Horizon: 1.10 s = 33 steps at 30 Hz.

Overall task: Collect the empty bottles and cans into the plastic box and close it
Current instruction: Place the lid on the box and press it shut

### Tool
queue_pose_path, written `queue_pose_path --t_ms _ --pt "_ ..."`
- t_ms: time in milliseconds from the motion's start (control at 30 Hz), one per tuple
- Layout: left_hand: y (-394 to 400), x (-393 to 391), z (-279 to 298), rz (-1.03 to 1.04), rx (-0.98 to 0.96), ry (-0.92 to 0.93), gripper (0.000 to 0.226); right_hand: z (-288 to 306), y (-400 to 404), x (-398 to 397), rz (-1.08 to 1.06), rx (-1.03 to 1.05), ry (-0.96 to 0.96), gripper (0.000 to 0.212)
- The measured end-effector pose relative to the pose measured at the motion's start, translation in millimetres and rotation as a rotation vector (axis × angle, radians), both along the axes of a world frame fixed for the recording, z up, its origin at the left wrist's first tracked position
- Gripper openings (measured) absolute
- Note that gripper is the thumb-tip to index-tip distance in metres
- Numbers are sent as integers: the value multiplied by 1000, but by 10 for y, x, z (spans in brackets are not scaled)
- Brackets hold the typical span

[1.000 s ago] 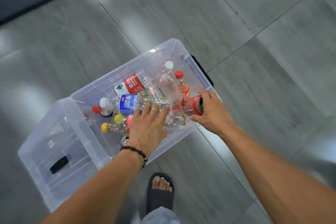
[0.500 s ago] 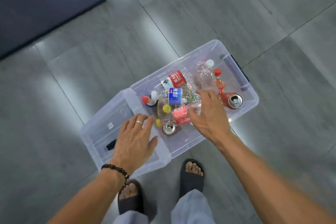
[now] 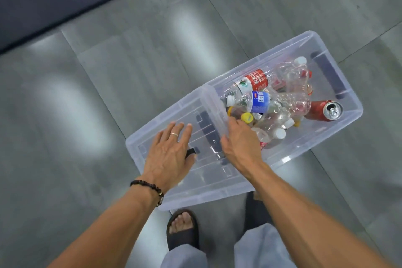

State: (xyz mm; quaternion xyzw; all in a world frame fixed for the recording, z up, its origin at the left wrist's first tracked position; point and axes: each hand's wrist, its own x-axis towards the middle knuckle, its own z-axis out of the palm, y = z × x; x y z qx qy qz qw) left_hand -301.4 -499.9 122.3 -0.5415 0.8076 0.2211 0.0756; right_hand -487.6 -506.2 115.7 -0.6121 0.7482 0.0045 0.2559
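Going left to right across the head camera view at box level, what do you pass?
left hand on the clear lid → right hand at the lid's edge → blue-label bottle → red can

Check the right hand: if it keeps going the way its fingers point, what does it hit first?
Likely the yellow bottle cap, just past the right hand, whose fingers sit at the lid edge. Depth is unclear.

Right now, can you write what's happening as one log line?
stage: closing | plastic box: open, bottles and red can inside | lid: beside box | left hand: flat on lid | right hand: at lid edge
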Motion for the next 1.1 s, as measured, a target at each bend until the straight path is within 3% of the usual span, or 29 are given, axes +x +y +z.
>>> queue_pose_path --t_ms 200,367,433,500,733,1100 --pt "-220 -203 398 -59 -1 14 72 612 -192 -581 -25 -8 -2 19" --pt "-547 -724 735 -141 -51 29 74 1124 -473 -1420 -194 38 -110 32" --pt "-676 -1024 792 -178 -56 26 73 1171 -601 -1818 -256 65 -98 24" --pt "-804 -1351 781 -204 -57 22 73 1150 -772 -2225 -289 80 -114 13" --pt "-1105 -2300 400 -203 -21 -3 76 780 -1327 -3207 -240 158 -215 10" --pt "-1356 -2555 -144 -159 38 -88 70 55 -1487 -3417 -265 115 -273 27"
